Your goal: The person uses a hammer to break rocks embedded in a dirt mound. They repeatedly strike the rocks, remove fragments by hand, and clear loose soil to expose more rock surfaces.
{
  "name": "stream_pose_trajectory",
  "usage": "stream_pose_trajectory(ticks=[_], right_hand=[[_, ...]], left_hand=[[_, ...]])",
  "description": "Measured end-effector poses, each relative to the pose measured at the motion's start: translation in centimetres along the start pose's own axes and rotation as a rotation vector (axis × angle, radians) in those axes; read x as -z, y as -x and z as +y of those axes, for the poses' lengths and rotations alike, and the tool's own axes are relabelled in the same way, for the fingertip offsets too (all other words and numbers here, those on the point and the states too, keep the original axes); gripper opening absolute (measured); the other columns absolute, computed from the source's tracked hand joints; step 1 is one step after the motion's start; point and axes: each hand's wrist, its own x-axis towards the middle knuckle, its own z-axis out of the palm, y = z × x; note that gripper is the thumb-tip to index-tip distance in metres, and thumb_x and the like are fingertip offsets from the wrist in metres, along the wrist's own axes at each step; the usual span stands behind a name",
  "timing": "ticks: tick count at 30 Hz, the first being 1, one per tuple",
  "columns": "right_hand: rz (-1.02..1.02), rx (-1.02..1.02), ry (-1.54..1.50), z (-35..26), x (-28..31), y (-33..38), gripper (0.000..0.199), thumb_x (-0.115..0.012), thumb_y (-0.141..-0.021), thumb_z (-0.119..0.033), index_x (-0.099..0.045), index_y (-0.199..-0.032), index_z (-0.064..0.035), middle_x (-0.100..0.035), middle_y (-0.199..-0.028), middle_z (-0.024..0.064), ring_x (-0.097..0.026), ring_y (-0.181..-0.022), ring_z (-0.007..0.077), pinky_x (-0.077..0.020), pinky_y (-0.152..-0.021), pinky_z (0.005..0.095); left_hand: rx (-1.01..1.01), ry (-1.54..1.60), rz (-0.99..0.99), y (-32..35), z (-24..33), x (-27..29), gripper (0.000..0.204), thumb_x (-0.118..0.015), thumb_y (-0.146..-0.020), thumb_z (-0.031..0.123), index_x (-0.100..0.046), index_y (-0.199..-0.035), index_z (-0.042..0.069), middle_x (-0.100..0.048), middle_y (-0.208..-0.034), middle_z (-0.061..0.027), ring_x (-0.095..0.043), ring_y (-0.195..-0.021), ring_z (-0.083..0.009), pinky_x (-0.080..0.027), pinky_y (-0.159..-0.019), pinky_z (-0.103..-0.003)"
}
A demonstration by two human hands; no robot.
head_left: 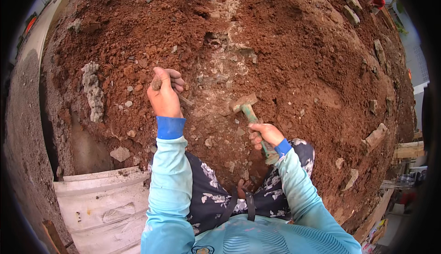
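My left hand (166, 95) is closed around a short, dirt-covered chisel (186, 101). Its thick end shows by the thumb and its narrow end sticks out on the right side of the hand. Fingers wrapped round the green handle, my right hand (268, 135) holds a hammer (248, 110) with its dusty head pointing up and away from me. The hammer and the chisel are apart. Between and beyond both hands runs a strip of broken, pale rubble (216, 97) set in reddish-brown soil.
A long lump of concrete (93, 91) lies left of my left hand. Pale ridged sheets (103, 208) lie at the lower left, beside a concrete edge (43, 70). Several stone blocks (375, 137) are scattered on the right slope. A person in red (377, 0) is far off at the upper right.
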Motion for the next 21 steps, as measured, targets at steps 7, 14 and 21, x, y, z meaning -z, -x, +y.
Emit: stream_pose_trajectory(ticks=[7, 14, 21], right_hand=[[0.247, 0.779, 0.059, -9.0, -4.9, 7.1, 0.024, -0.06, -0.095, -0.027, -0.045, -0.092, -0.0082, -0.048, -0.064, 0.001, -0.046, -0.046, 0.0089, -0.0415, -0.037, 0.0269], [0.673, 0.775, 0.767, 5.4, 1.2, -6.2, 0.03, -0.061, -0.09, -0.025, -0.052, -0.1, 0.0025, -0.059, -0.072, 0.0157, -0.061, -0.061, 0.0251, -0.05, -0.06, 0.041], [0.058, 0.016, 0.064, 4.0, -2.7, 3.0, 0.019, -0.061, -0.092, -0.019, -0.054, -0.101, -0.0039, -0.052, -0.067, 0.0049, -0.051, -0.049, 0.0153, -0.0443, -0.039, 0.0338]], left_hand=[[-0.006, -0.038, -0.094, 0.9, -0.5, -0.3, 0.053, -0.045, -0.101, 0.047, -0.062, -0.08, 0.001, -0.059, -0.067, -0.0034, -0.052, -0.061, -0.0094, -0.042, -0.057, -0.024], [0.029, -0.014, -0.176, 1.0, -1.2, -2.9, 0.054, -0.044, -0.101, 0.047, -0.063, -0.081, 0.001, -0.06, -0.068, -0.0036, -0.053, -0.061, -0.0092, -0.043, -0.058, -0.024], [0.086, -0.139, -0.228, 0.8, -2.4, -2.1, 0.054, -0.042, -0.102, 0.047, -0.063, -0.082, 0.001, -0.062, -0.071, -0.0045, -0.056, -0.065, -0.011, -0.045, -0.061, -0.026]])
